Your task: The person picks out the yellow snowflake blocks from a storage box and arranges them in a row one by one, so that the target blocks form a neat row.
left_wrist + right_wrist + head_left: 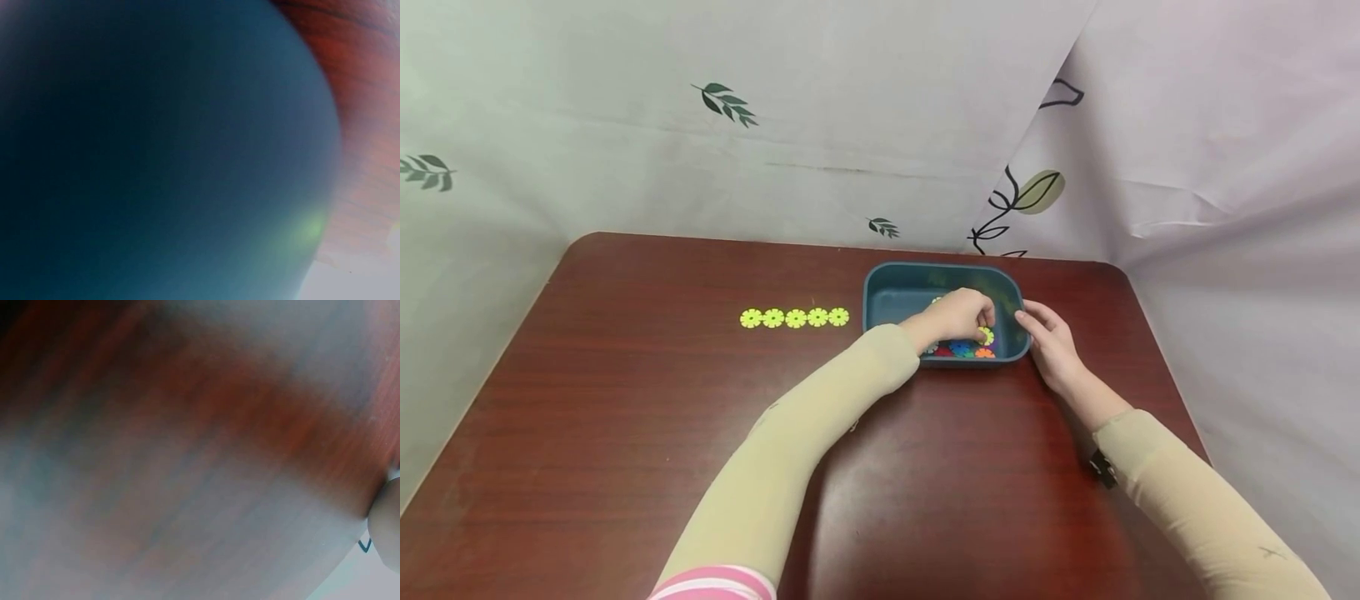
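Observation:
In the head view, my left hand (958, 312) reaches over the near rim into a dark blue plastic bin (895, 271). Its curled thumb and fingers pinch a yellow flower-shaped disc (987, 336) low inside the bin. My right hand (1056, 346) holds the bin's right end, with the thumb at the rim and the fingers against the outside. Several other discs lie in the bin, among them a blue disc (961, 347) and an orange disc (984, 353); the left forearm and hand hide part of them. Blurred blue bin wall (187, 156) fills most of the left wrist view.
Left of the bin, several yellow flower discs (795, 318) form a straight row, edge to edge, on the reddish-brown table (625, 400). A pale cloth with leaf prints (820, 108) hangs behind the table and along its right side.

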`<action>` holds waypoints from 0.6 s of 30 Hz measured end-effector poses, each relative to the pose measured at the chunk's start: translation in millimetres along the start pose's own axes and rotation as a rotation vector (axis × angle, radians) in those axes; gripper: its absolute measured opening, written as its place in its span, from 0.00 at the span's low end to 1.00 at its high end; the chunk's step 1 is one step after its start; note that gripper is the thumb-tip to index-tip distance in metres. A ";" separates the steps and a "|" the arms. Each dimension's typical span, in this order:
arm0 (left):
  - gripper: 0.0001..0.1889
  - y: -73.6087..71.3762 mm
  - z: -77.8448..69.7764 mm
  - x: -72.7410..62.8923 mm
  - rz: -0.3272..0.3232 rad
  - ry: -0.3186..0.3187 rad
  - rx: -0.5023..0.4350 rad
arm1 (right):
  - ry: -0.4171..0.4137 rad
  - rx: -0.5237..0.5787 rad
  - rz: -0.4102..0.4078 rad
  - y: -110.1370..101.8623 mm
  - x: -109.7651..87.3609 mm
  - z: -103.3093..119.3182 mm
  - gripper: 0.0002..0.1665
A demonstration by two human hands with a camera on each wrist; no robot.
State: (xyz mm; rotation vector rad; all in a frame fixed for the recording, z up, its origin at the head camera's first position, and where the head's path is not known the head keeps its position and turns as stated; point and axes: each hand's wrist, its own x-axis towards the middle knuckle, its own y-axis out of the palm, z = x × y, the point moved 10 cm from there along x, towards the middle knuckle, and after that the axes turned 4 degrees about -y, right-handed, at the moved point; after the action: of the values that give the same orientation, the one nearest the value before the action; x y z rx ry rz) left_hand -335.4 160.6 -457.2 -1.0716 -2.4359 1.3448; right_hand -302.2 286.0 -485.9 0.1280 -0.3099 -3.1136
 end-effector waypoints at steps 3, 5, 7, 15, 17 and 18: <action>0.11 1.3 -0.5 0.0 0.006 0.010 0.020 | -0.007 0.002 0.003 0.8 1.1 0.7 0.10; 0.11 3.0 -0.7 -0.3 0.013 0.017 0.033 | -0.007 0.005 0.000 0.7 1.5 0.0 0.10; 0.11 4.6 -0.9 0.0 0.017 0.024 0.046 | -0.006 -0.002 -0.002 0.5 1.2 -0.6 0.10; 0.10 5.7 1.7 2.4 0.017 0.017 0.063 | -0.017 0.011 -0.003 0.7 1.9 -0.8 0.11; 0.09 5.1 2.1 3.2 0.016 0.014 0.055 | -0.022 0.023 -0.004 0.7 1.9 -0.3 0.12; 0.08 4.5 1.9 3.4 0.014 0.015 0.047 | -0.023 0.026 -0.005 0.7 2.0 -0.1 0.12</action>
State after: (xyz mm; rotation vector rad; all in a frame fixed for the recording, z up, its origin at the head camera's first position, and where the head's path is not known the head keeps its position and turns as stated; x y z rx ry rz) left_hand -336.4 163.0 -462.5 -1.0855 -2.3776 1.3859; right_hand -304.1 285.2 -486.1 0.0938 -0.3509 -3.1187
